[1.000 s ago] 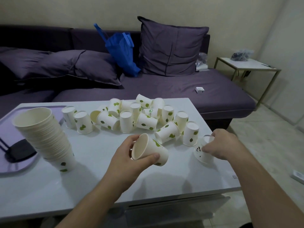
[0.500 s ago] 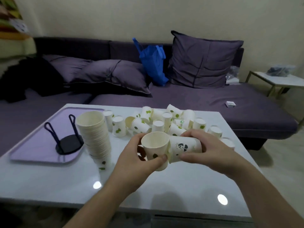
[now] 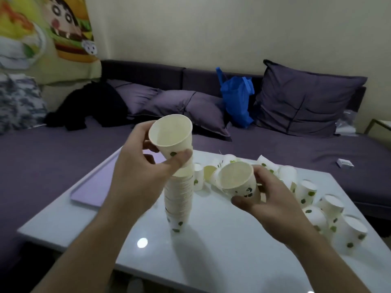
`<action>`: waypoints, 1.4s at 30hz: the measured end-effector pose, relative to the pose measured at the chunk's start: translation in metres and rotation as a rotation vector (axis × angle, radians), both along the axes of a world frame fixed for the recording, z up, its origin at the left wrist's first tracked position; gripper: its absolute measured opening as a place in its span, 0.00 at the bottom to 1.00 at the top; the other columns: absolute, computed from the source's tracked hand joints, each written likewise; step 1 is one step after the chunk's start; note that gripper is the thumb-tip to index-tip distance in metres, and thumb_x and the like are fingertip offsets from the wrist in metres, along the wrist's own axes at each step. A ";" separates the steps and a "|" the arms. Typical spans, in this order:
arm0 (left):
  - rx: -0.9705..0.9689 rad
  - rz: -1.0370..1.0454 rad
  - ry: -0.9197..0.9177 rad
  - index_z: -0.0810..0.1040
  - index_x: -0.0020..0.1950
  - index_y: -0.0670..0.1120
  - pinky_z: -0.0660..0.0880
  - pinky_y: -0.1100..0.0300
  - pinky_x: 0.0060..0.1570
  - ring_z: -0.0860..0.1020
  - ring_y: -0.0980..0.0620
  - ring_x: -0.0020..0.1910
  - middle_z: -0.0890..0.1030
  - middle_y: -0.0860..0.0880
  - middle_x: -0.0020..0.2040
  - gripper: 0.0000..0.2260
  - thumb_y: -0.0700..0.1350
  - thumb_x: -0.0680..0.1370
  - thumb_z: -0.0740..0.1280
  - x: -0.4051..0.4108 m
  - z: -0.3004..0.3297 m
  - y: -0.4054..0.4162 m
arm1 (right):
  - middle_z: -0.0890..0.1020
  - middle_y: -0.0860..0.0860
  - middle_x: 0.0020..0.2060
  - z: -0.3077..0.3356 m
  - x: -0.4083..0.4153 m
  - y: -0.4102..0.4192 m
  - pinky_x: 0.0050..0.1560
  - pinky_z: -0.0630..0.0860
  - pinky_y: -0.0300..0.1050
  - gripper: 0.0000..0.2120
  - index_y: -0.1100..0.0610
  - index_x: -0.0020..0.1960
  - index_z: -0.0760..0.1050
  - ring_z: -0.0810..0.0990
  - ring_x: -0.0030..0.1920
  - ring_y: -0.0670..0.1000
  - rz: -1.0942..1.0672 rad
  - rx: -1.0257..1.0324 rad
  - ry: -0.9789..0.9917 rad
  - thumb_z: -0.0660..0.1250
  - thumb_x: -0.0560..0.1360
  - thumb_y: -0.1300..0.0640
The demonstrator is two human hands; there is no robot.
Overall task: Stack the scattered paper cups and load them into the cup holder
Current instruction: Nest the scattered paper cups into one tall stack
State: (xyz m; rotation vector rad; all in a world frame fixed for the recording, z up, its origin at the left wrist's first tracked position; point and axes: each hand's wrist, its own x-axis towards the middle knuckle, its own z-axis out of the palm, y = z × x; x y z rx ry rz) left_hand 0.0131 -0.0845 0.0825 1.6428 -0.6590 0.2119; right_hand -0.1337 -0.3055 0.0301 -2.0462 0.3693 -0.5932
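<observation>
left hand [image 3: 135, 178] grips a cup [image 3: 171, 138] above the tall stack [image 3: 178, 199] on the desk [image 3: 211, 250] — right hand [image 3: 268, 199] grips another cup [image 3: 239, 180] beside it.

I see a dim room under soft overhead light; two round glare spots sit on the glossy surface [image 3: 211, 246]. Shadows under the cup stack [image 3: 178, 199] are faint and diffuse. The whole frame looks soft and slightly blurred, with wide-angle bending toward the edges.
</observation>
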 end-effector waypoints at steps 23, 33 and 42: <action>0.283 -0.140 0.195 0.70 0.66 0.63 0.76 0.69 0.49 0.78 0.69 0.55 0.80 0.67 0.58 0.29 0.51 0.71 0.81 0.018 -0.055 -0.001 | 0.82 0.39 0.65 0.015 0.093 0.075 0.72 0.77 0.56 0.30 0.42 0.72 0.72 0.79 0.68 0.44 0.110 0.137 -0.181 0.80 0.75 0.55; 0.238 0.015 -0.212 0.62 0.77 0.52 0.65 0.76 0.63 0.67 0.59 0.70 0.66 0.57 0.72 0.40 0.49 0.72 0.81 -0.013 -0.049 -0.006 | 0.76 0.36 0.71 -0.004 0.045 0.041 0.75 0.71 0.52 0.40 0.39 0.77 0.65 0.73 0.73 0.41 0.086 0.138 -0.012 0.77 0.69 0.46; 0.332 -0.312 -0.010 0.79 0.56 0.58 0.82 0.62 0.50 0.81 0.59 0.52 0.81 0.63 0.50 0.14 0.42 0.77 0.75 -0.069 -0.081 -0.062 | 0.82 0.44 0.55 -0.021 -0.003 -0.012 0.44 0.81 0.41 0.15 0.47 0.58 0.77 0.84 0.53 0.47 -0.235 0.095 0.246 0.69 0.76 0.64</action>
